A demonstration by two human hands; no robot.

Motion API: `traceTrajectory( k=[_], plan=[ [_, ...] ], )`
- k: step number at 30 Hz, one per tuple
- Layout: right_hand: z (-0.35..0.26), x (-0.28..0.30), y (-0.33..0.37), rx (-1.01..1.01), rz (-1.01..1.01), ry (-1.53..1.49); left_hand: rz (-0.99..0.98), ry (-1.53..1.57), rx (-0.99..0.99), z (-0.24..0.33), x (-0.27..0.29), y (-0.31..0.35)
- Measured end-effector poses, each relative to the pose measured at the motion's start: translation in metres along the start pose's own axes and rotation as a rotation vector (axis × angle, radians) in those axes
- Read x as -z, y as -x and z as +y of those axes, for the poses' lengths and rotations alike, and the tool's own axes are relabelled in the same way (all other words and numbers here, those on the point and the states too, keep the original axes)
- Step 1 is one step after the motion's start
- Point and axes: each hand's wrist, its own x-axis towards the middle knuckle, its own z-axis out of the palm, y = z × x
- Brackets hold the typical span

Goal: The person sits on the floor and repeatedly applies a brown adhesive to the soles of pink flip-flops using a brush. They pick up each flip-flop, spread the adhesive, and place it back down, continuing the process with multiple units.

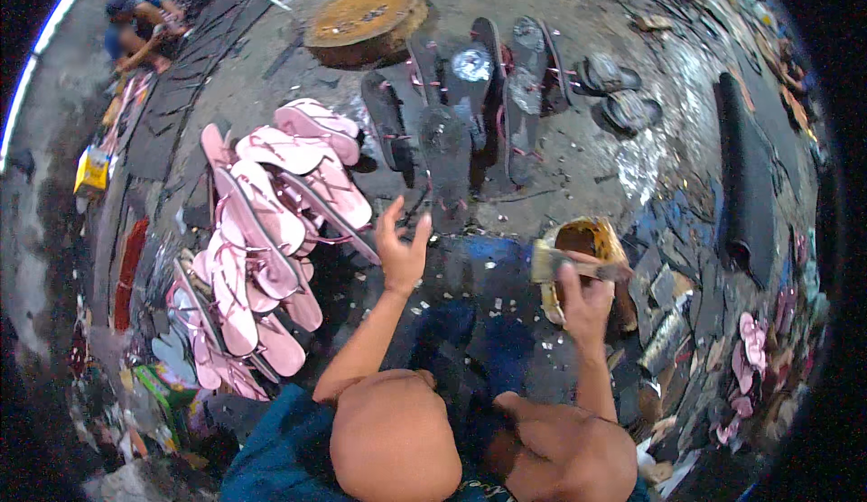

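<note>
My right hand (589,299) grips a flat brush (545,264) with pale bristles, held level over the near side of a yellowish, stained tub (607,234) with a brown inside. Bare and raised, my left hand (403,247) has its fingers spread and holds nothing. Just beyond it, a dark flip-flop (445,145) lies sole up among several others, with bits of pink strap poking out. Some of those soles shine as if wet. To the left of my left hand is a heap of pink flip-flops (262,204) with thin straps.
A thick round wooden block (361,19) stands at the back. Dark sandals (629,111) lie right of the soles. A black rubber roll (742,177), scraps and more pink flip-flops (751,339) lie at right. One person (144,32) crouches far left, near a yellow box (92,172).
</note>
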Motion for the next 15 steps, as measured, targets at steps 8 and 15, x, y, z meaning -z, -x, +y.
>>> traceTrajectory(
  k=[8, 15],
  plan=[
    [0.027, 0.024, -0.031, 0.347, 0.008, 1.075, 0.28, -0.221, 0.104, -0.074, 0.091, -0.013],
    [-0.025, 0.083, 0.022, -0.153, -0.246, 0.973, -0.213, -0.307, -0.164, -0.005, 0.139, 0.109]
  ],
)
